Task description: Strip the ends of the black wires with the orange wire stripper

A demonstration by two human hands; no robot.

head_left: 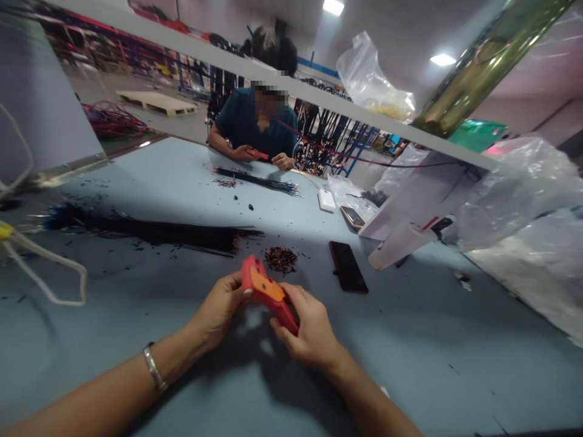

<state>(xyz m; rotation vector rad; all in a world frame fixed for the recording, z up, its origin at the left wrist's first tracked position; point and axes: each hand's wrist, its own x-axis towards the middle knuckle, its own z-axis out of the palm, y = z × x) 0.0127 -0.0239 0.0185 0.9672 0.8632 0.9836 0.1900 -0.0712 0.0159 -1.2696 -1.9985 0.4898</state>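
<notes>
Red tool (pixel 269 294) w/ angled orange plate (pixel 264 285) is above desk (pixel 410 352), btwn hands. R hand (pixel 312 325) fingers grasp its handle (pixel 288 318); L hand (pixel 221 308) fingers at its head, grip I cannot tell.

Ceiling lights (pixel 443 59) glare white above a tabletop (pixel 410 352) softly shadowed in front.

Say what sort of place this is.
Likely a wiring workshop: a bundle of black wires and a pile of scraps lie on the workbench, and dark cables hang in the background.
</notes>
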